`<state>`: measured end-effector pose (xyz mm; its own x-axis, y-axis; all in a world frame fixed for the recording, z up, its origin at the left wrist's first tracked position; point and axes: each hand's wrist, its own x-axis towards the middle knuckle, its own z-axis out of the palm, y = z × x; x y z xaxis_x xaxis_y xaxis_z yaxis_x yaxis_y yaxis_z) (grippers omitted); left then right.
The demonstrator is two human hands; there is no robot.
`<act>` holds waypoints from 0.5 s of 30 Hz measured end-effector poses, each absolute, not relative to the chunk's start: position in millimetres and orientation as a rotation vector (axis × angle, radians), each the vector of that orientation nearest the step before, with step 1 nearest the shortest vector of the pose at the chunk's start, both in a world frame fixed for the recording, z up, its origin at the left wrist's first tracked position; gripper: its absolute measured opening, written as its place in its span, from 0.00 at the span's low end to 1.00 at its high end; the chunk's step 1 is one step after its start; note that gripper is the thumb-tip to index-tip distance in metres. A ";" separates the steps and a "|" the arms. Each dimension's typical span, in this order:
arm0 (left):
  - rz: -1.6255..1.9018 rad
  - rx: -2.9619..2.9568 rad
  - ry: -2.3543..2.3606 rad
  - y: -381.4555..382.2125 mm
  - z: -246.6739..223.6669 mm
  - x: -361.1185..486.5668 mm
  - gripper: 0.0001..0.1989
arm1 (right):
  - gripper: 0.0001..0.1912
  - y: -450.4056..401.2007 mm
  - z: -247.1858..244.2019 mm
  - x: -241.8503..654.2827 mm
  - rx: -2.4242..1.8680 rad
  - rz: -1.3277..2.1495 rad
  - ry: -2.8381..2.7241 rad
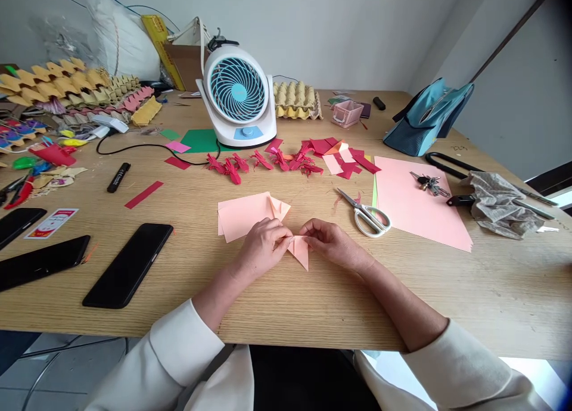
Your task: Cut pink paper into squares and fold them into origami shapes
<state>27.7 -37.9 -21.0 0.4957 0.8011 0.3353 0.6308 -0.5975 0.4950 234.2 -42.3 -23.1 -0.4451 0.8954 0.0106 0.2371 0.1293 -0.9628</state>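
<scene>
A small folded piece of pink paper (300, 253) is pinched between my two hands near the front middle of the table, one corner pointing down toward me. My left hand (267, 242) is closed on its left side, thumb against the fingertips. On the right side, the thumb and fingers of my right hand (333, 242) grip the same paper. Just behind my left hand lie pink sheets (241, 214) and another folded pink piece (279, 208). White-handled scissors (370, 217) rest to the right of my right hand, blades angled away to the left.
Behind my hands stand a white fan (241, 92) and a row of red folded paper figures (263, 161). Large pink sheets (420, 202) with keys (429, 183) lie at right, near a blue bag (426, 119). Black phones (129, 265) lie at left.
</scene>
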 end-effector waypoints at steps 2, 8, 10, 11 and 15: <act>0.740 2.418 1.186 -38.0 -23.0 28.1 0.09 | 0.06 -45.2 -18.9 233.8 -1.129 1.225 -1.920; 0.641 2.334 1.147 -37.7 -31.6 30.7 0.12 | 0.08 -47.6 -15.4 234.6 -1.123 0.972 -2.047; 0.611 2.347 1.155 -37.9 -32.7 31.7 0.12 | 0.09 -46.6 -16.5 235.8 -1.094 0.926 -2.077; 0.596 2.346 1.163 -38.0 -33.1 32.1 0.12 | 0.10 -46.2 -17.0 236.2 -1.082 0.903 -2.097; 0.571 2.297 1.182 -37.8 -34.8 32.6 0.09 | 0.11 -45.3 -20.5 237.2 -1.031 0.818 -2.207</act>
<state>32.6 -37.8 -34.8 0.5373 0.8317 0.1398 0.6260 -0.5044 0.5948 237.2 -45.3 -20.5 -0.5443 0.8069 0.2297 0.4624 0.5170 -0.7203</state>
